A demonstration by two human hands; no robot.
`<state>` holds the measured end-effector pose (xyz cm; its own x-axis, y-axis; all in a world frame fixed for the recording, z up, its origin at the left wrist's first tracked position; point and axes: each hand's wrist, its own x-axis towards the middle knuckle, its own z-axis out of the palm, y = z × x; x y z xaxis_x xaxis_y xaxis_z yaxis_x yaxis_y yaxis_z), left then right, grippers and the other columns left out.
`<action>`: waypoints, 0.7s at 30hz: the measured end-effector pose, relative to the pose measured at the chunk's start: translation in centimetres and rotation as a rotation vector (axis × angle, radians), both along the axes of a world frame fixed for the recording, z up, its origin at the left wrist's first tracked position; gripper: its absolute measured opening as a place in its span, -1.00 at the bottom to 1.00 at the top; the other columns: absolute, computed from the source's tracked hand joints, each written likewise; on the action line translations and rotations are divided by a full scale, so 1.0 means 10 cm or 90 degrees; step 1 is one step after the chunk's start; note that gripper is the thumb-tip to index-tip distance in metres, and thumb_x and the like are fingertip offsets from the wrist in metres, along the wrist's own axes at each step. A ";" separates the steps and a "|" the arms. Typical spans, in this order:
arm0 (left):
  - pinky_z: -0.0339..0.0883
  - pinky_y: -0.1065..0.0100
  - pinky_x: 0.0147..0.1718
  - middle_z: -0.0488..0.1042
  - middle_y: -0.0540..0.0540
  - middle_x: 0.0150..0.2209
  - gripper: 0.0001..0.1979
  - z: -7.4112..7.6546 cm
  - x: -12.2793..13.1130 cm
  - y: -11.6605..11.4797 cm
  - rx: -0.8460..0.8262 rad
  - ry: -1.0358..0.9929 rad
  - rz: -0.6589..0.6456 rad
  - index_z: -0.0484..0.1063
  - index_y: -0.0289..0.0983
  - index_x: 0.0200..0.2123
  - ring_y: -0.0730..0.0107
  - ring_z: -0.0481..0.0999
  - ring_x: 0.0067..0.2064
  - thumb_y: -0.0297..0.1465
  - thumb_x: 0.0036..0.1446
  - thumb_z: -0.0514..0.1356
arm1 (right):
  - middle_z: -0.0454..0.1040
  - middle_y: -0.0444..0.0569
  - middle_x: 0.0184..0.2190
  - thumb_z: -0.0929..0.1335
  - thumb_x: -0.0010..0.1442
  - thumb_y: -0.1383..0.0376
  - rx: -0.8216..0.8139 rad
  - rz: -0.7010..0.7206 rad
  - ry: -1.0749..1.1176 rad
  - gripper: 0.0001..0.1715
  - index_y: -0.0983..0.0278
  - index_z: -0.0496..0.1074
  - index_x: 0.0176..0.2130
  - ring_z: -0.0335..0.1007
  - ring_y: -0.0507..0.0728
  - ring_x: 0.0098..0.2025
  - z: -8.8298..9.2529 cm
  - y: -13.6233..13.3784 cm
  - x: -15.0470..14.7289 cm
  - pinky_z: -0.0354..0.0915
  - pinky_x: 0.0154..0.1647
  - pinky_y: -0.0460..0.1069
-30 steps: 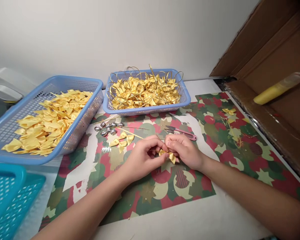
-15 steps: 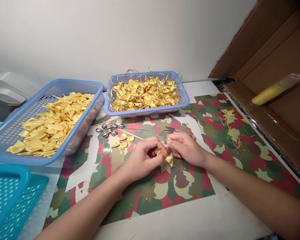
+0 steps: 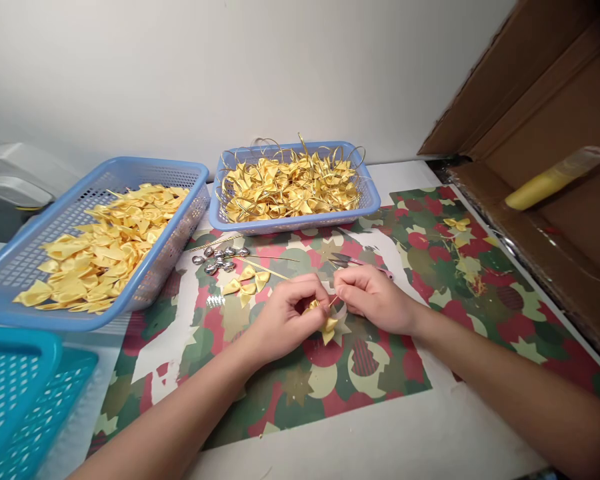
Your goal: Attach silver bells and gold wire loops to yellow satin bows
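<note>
L hand (image 3: 296, 315) grip holds bow (image 3: 329, 329); R hand (image 3: 370, 297), at bow's 2 o'clock, pinches thin cord (image 3: 334, 301). Best: steady bow, even pull w/o twisting.

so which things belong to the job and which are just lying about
Likely part of the job:
yellow bow, in the left hand
thin strand, in the right hand
loose bows, blue baskets, snips

Seemingly just lying about:
turquoise baskets
yellow-filled tube
yellow scraps

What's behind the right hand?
Snips lie just beyond the right hand, on the patterned sheet. Their dark blades and a bit of pink handle show; the hand hides part of the handle. Anything directly beneath the hand can't be seen.
</note>
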<state>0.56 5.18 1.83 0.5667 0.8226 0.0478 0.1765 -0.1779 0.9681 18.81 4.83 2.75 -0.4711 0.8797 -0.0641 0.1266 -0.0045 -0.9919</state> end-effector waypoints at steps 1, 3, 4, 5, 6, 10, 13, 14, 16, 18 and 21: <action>0.15 0.48 -0.46 0.32 0.05 -0.50 -0.83 0.00 0.00 0.00 0.002 -0.002 -0.002 0.35 -0.28 -0.56 0.52 0.29 -0.44 -0.58 0.01 0.08 | 0.06 -0.25 -0.65 0.22 0.15 0.33 0.006 0.005 -0.008 -0.69 0.26 0.09 -0.59 -0.05 -0.09 -0.59 0.00 0.00 0.00 -0.07 -0.59 -0.13; 0.16 0.48 -0.45 0.31 0.05 -0.51 -0.83 0.00 0.00 0.00 0.009 -0.005 -0.005 0.33 -0.28 -0.58 0.52 0.29 -0.44 -0.58 0.00 0.07 | 0.07 -0.24 -0.65 0.21 0.14 0.34 0.016 0.018 -0.024 -0.70 0.27 0.09 -0.59 -0.05 -0.08 -0.57 0.00 -0.01 0.01 -0.06 -0.57 -0.13; 0.16 0.48 -0.44 0.31 0.05 -0.51 -0.83 0.00 0.00 0.00 0.013 -0.006 -0.007 0.32 -0.28 -0.58 0.52 0.29 -0.44 -0.58 -0.01 0.07 | 0.07 -0.24 -0.64 0.21 0.14 0.35 0.019 0.024 -0.029 -0.70 0.27 0.09 -0.59 -0.05 -0.07 -0.57 0.01 -0.01 0.01 -0.06 -0.56 -0.13; 0.16 0.47 -0.44 0.30 0.05 -0.51 -0.83 0.01 0.00 0.00 0.016 -0.005 -0.009 0.32 -0.28 -0.58 0.52 0.29 -0.44 -0.58 -0.01 0.07 | 0.07 -0.24 -0.64 0.21 0.14 0.35 0.021 0.028 -0.030 -0.70 0.27 0.09 -0.59 -0.05 -0.07 -0.56 0.01 -0.01 0.01 -0.06 -0.56 -0.13; 0.16 0.47 -0.43 0.30 0.05 -0.51 -0.83 0.01 0.00 0.01 0.016 -0.006 -0.011 0.32 -0.28 -0.58 0.52 0.29 -0.44 -0.58 -0.01 0.07 | 0.06 -0.24 -0.64 0.21 0.14 0.34 0.020 0.030 -0.026 -0.69 0.27 0.08 -0.60 -0.05 -0.07 -0.56 0.01 -0.01 0.01 -0.06 -0.56 -0.13; 0.17 0.46 -0.42 0.32 0.04 -0.48 -0.84 0.02 -0.01 0.01 -0.003 -0.013 -0.023 0.32 -0.27 -0.54 0.49 0.30 -0.40 -0.58 0.01 0.07 | 0.07 -0.25 -0.66 0.23 0.15 0.29 -0.018 0.021 0.025 -0.68 0.26 0.09 -0.59 -0.04 -0.08 -0.59 0.00 0.00 0.00 -0.05 -0.58 -0.13; 0.19 0.45 -0.40 0.34 0.02 -0.45 -0.85 0.02 -0.01 0.00 -0.013 -0.017 -0.030 0.33 -0.27 -0.52 0.46 0.32 -0.37 -0.58 0.01 0.07 | 0.07 -0.26 -0.67 0.24 0.15 0.25 -0.064 0.014 0.056 -0.68 0.26 0.12 -0.58 -0.04 -0.09 -0.62 -0.02 0.01 0.00 -0.06 -0.62 -0.14; 0.19 0.44 -0.39 0.34 0.02 -0.44 -0.85 0.02 -0.01 0.00 -0.014 -0.017 -0.031 0.33 -0.27 -0.51 0.46 0.32 -0.37 -0.58 0.01 0.07 | 0.06 -0.26 -0.67 0.25 0.14 0.24 -0.080 0.010 0.065 -0.68 0.26 0.12 -0.58 -0.04 -0.09 -0.63 -0.03 0.01 0.00 -0.06 -0.62 -0.14; 0.19 0.44 -0.39 0.33 0.02 -0.45 -0.85 0.03 -0.01 0.00 -0.015 -0.015 -0.030 0.33 -0.26 -0.52 0.46 0.32 -0.37 -0.58 0.01 0.08 | 0.05 -0.28 -0.68 0.28 0.12 0.22 -0.114 0.010 0.091 -0.67 0.25 0.11 -0.58 -0.06 -0.10 -0.65 -0.04 0.00 0.00 -0.06 -0.64 -0.15; 0.18 0.44 -0.41 0.32 0.02 -0.46 -0.85 0.03 -0.01 0.01 -0.015 -0.013 -0.028 0.33 -0.26 -0.53 0.46 0.32 -0.38 -0.57 0.01 0.08 | 0.00 -0.31 -0.70 0.30 0.11 0.20 -0.157 0.017 0.139 -0.65 0.24 0.11 -0.58 -0.12 -0.11 -0.66 -0.06 -0.01 -0.01 -0.07 -0.65 -0.15; 0.16 0.44 -0.44 0.30 0.03 -0.49 -0.85 0.03 -0.01 0.02 -0.017 -0.013 -0.027 0.32 -0.27 -0.54 0.48 0.30 -0.42 -0.57 0.01 0.08 | -0.06 -0.34 -0.72 0.32 0.10 0.20 -0.220 0.019 0.226 -0.63 0.24 0.10 -0.58 -0.22 -0.12 -0.67 -0.08 -0.03 -0.04 -0.10 -0.67 -0.16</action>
